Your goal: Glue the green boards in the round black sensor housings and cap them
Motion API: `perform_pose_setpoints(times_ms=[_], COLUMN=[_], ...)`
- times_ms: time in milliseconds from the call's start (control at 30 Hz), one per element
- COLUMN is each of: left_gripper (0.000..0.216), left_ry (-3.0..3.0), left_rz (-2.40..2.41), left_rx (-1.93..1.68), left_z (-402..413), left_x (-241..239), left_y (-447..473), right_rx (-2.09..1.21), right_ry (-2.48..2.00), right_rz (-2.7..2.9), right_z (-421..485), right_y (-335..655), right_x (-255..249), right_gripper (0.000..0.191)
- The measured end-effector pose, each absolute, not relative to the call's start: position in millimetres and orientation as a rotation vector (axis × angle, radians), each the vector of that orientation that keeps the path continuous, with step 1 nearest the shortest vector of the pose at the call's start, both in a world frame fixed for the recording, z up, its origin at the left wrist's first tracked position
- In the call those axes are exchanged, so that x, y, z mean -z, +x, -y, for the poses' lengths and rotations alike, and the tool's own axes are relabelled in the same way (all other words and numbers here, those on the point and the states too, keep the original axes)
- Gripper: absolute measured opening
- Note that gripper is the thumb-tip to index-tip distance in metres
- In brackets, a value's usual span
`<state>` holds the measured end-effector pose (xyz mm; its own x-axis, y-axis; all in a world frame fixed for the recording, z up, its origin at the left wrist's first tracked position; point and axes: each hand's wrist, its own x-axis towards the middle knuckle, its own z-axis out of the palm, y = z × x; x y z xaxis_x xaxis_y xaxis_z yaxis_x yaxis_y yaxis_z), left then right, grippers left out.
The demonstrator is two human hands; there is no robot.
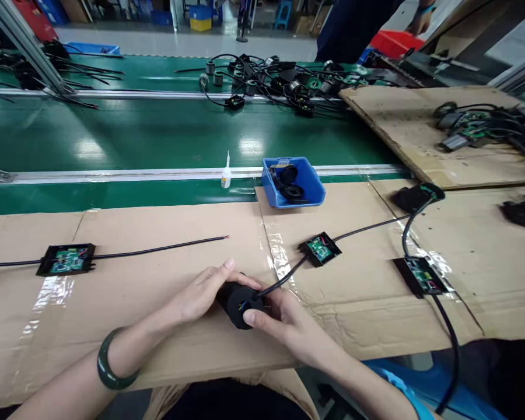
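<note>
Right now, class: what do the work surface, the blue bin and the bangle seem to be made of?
Work surface: brown corrugated cardboard, matte, with creases and glossy clear tape strips.
Blue bin: moulded plastic, probably, with smooth, evenly coloured, slightly shiny walls.
Bangle on the left wrist: dark green, polished and rigid; it looks like jade or glass, though plastic cannot be ruled out.

A long green bench (157, 134) is lit from above, and bright spots are seen on it. Its near edge is covered with brown cardboard (157, 274). A pale floor (179, 41) is seen past the far edge.
</note>
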<state>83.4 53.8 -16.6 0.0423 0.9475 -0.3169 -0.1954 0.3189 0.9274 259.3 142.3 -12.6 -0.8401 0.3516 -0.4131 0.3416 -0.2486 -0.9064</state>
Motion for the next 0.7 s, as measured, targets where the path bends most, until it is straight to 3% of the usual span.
perform_pose_setpoints(times_ms=[200, 533, 700], left_gripper=[0.035, 0.020, 0.021], left_ry=[0.845, 0.978, 1.064], left_rz=[-1.118, -1.268, -1.388], left_rx=[-1.056, -1.155, -1.164], left_z=[-49.9, -45.8, -44.4], left_x=[12.7, 17.8, 21.0], left_y=[82.2, 98.1, 103.3], right_rx=[-2.323, -2.167, -2.073], right_ry=[-0.938, -0.821, -0.886], right_rz=[1.931, 1.933, 1.949], right_z=[-140.4, -134.6, -129.0], right_y=[262.4, 262.9, 263.9], right_x=[17.2, 26.9, 32.1], right_gripper=[0.057, 0.047, 0.052])
